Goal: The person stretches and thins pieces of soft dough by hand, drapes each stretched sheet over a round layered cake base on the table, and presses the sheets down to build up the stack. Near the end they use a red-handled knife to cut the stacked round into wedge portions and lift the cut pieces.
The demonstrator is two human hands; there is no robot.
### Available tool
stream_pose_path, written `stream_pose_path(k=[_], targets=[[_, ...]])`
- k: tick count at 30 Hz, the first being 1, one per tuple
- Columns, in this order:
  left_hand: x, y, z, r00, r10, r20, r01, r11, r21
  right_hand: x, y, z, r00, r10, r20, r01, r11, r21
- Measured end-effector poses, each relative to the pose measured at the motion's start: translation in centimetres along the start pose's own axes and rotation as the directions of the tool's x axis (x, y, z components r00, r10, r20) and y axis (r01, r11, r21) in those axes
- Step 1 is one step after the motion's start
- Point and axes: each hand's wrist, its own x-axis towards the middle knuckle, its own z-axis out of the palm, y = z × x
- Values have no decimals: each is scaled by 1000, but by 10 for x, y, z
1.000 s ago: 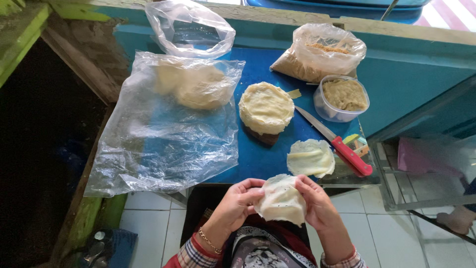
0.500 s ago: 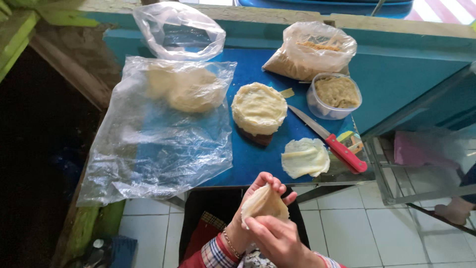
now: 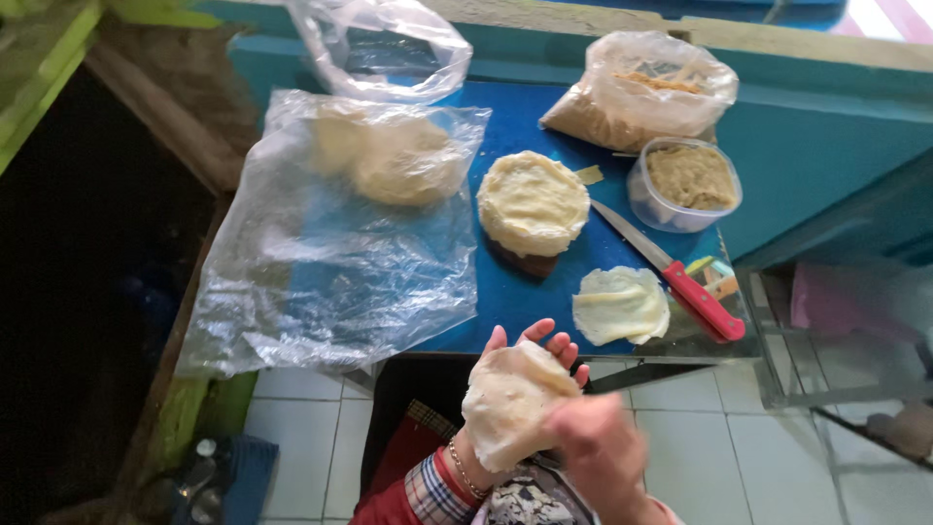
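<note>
My left hand (image 3: 520, 360) lies palm up below the blue table's front edge, with a thin pale round wrapper sheet (image 3: 510, 403) spread over it. My right hand (image 3: 603, 452), blurred, is at the sheet's lower right edge and touches it; whether it grips is unclear. On the table just beyond, a loose crumpled wrapper (image 3: 620, 304) lies by a red-handled knife (image 3: 680, 277). A stack of round wrappers (image 3: 533, 202) sits at the middle of the table.
A large clear plastic bag (image 3: 330, 253) with pale dough rounds covers the blue table (image 3: 525, 301) at left. A round tub of brownish filling (image 3: 688, 183) and a bag of filling (image 3: 641, 92) stand at the back right. White floor tiles lie below.
Both hands held the sheet between them; now it lies flat on my raised left palm, and my right hand has dropped to its lower right edge. The view shifted slightly.
</note>
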Motion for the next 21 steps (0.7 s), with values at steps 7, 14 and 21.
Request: stream_pose_path(k=[7, 14, 21], targets=[[0, -4, 8, 999, -14, 43, 15, 1000, -9, -7, 22, -20, 977, 196, -88, -178, 967, 181], [-1, 15, 22, 999, 15, 46, -29, 944, 328, -20, 59, 0, 517, 624, 586, -827, 189, 529], [7, 50, 38, 977, 208, -40, -37, 356, 934, 44, 119, -10, 757, 501, 419, -648, 655, 389]])
